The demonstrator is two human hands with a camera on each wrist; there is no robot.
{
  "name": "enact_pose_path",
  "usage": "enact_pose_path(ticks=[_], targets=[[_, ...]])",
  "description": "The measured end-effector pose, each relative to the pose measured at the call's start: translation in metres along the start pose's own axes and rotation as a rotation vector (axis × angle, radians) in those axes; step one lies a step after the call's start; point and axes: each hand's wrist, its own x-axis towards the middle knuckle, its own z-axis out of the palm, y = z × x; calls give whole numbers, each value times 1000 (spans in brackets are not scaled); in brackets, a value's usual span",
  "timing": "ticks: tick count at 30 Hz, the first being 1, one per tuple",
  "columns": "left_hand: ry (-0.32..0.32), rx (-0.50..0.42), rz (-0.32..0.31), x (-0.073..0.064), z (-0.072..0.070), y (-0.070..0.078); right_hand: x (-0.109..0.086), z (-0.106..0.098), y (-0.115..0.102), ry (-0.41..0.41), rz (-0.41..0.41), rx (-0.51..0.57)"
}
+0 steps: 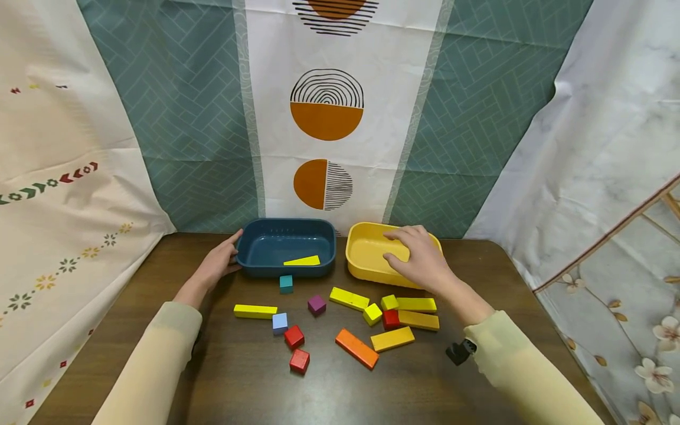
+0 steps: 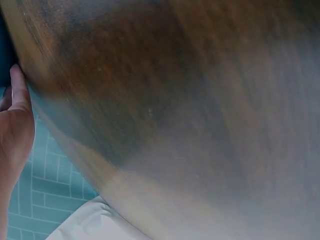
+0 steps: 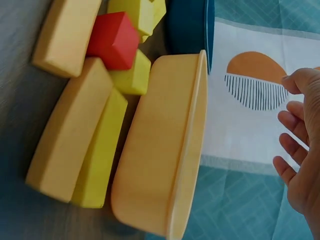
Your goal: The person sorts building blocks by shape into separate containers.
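My left hand [image 1: 215, 264] rests against the left end of a dark blue plastic bin [image 1: 260, 271], its fingers along the outer wall. A yellow wedge-like block [image 1: 301, 261] lies inside that bin. In the left wrist view a straight finger [image 2: 20, 87] touches the bin's side. My right hand [image 1: 419, 260] is above the right part of a yellow plastic bin [image 1: 361, 273], thumb and fingers spread apart with nothing between them. The right wrist view shows the same hand [image 3: 302, 135] beyond the yellow bin's rim, fingers loosely bent.
In front of the bins lie a teal cube [image 1: 285, 284], a purple cube [image 1: 316, 304], a light blue cube [image 1: 280, 323], red cubes [image 1: 300, 361], yellow blocks [image 1: 255, 311] and an orange block [image 1: 357, 349]. Patterned cloth [image 1: 196, 118] hangs behind the wooden table [image 1: 239, 383].
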Motion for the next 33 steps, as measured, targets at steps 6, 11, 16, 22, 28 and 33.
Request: enact_pose_path(ticks=[6, 11, 16, 22, 28, 33], targets=[[4, 2, 2, 0, -1, -2, -25, -12, 10, 34, -17, -32], [0, -17, -2, 1, -2, -4, -46, -18, 18, 22, 11, -41], [-6, -13, 1, 2, -2, -5, -70, -23, 30, 46, -3, -51], [-10, -10, 1, 0, -1, -1, -98, -27, 45, 81, 20, -63], [-33, -53, -16, -12, 3, 20, -113, -29, 53, 90, 38, -69], [-48, -48, -14, -19, 5, 29, -124, -24, 59, 52, 59, -80]])
